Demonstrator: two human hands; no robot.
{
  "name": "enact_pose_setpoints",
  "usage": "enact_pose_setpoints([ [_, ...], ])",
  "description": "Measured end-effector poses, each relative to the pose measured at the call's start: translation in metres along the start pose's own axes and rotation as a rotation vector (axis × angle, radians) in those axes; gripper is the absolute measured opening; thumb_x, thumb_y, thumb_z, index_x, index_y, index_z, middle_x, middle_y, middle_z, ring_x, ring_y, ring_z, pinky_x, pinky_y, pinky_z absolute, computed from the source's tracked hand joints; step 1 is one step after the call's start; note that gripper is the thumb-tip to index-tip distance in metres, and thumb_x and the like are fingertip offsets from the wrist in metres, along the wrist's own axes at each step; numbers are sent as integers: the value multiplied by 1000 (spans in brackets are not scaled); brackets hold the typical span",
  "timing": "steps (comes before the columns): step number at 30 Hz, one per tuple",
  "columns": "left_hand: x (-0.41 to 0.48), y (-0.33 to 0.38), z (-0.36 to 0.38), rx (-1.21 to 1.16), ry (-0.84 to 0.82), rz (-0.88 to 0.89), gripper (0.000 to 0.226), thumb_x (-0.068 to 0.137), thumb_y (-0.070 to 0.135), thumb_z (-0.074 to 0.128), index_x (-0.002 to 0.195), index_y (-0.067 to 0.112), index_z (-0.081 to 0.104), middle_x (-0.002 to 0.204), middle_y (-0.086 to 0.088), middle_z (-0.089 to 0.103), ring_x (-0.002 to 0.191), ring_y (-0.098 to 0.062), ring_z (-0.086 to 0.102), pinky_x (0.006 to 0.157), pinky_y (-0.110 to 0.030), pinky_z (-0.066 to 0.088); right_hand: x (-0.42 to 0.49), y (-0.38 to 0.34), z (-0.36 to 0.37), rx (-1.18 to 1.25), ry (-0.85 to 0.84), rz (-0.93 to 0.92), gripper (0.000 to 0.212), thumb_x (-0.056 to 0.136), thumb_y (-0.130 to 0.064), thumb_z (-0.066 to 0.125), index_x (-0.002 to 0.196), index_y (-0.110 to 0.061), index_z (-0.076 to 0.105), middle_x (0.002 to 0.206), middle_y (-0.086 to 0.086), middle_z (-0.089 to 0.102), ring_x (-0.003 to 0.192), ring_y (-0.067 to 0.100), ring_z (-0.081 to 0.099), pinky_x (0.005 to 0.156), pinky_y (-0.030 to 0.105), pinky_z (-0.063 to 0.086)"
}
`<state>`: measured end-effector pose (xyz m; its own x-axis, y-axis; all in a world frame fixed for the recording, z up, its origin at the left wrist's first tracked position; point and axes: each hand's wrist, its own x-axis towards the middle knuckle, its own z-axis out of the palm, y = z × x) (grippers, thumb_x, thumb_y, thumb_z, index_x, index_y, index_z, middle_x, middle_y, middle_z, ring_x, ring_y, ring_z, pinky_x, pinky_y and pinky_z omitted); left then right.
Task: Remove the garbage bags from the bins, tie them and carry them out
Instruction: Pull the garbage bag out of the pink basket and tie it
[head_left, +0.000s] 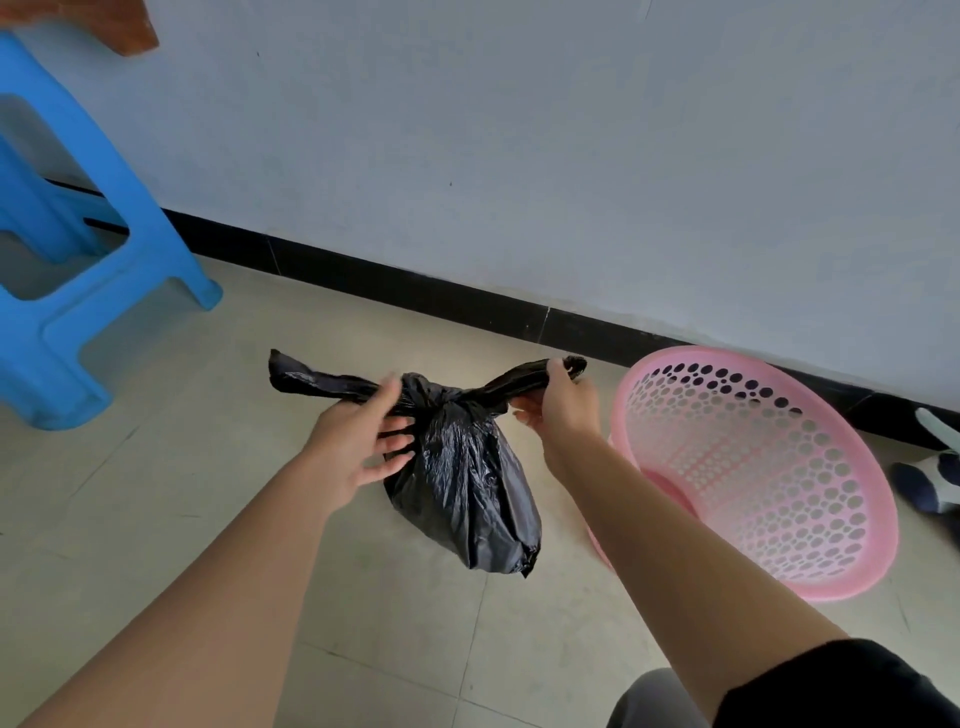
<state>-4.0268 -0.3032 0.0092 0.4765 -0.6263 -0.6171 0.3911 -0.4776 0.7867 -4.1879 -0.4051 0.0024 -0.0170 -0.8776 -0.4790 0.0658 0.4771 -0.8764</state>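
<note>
A small black garbage bag hangs above the tiled floor in the middle of the view. Its top is knotted, with two twisted ends stretched out sideways. My left hand holds the left end close to the knot, thumb over the plastic and fingers partly spread. My right hand is closed on the right end, pulling it out toward the right. The pink perforated bin stands just right of the bag, with no bag inside it.
A blue plastic stool stands at the left near the wall. A black skirting board runs along the light wall behind. Shoes lie at the right edge past the bin. Bare floor tiles lie below the bag.
</note>
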Motion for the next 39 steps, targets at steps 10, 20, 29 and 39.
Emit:
enact_pose_setpoints([
  [10,7,-2,27,97,229,243,28,90,26,64,68,9,59,67,-2,62,53,-10,56,54,-23,54,-3,26,21,-342,17,-183,38,94,-44,54,94,-11,72,95,11,69,74,17,67,59,29,53],
  [20,23,-5,21,-21,436,126,26,89,18,64,73,-2,59,71,-10,65,36,-14,47,45,-25,43,-21,6,7,-140,-539,-24,46,103,-38,36,74,-8,54,49,3,56,40,14,50,47,24,42],
  [29,23,1,26,-274,479,87,21,92,14,60,92,-7,59,79,-15,61,47,-14,54,34,-14,45,2,24,-26,-1063,-341,-368,40,101,-21,39,62,-13,41,54,2,41,46,16,34,46,28,27],
  [39,27,-15,1,-327,553,-61,25,94,1,48,70,-2,45,85,-21,56,69,-24,59,27,-15,39,2,78,-63,-1586,-256,-463,12,96,-14,35,88,-13,45,78,6,52,71,28,56,63,36,47],
])
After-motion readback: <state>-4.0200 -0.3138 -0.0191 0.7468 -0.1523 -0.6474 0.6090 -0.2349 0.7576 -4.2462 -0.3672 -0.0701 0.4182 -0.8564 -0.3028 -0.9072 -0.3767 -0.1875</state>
